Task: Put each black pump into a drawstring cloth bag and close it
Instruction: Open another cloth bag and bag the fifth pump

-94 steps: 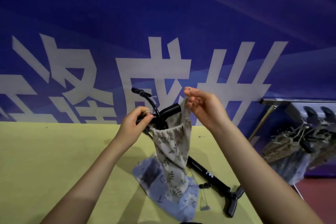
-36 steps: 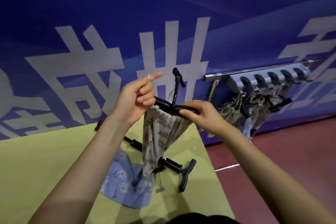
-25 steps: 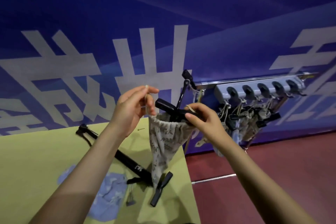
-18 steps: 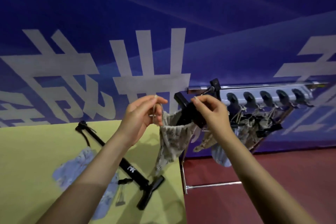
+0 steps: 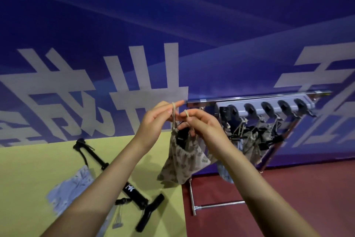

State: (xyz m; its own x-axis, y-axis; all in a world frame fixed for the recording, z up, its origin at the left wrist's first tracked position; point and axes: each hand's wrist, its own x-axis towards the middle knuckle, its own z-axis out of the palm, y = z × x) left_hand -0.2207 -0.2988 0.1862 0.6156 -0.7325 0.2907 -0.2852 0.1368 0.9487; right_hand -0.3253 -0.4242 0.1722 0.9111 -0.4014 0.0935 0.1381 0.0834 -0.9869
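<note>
Both hands are pinched on the cord, left hand (image 5: pixel 155 121) and right hand (image 5: pixel 201 125), with the floppy cloth bag (image 5: pixel 182 158) dangling right below them, and the stiff pump (image 5: pixel 182 136) inside probably makes it bottom-heavy, so grab the cord, not the fabric.

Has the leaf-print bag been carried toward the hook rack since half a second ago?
Yes. The leaf-print bag now hangs past the yellow table edge, nearer the rack.

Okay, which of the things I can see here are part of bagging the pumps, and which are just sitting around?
Part of the job:
leaf-print bag, held up by its cords in left hand and right hand
black pump on the table
blue cloth bag

Just there:
rack of filled bags
yellow table
</note>
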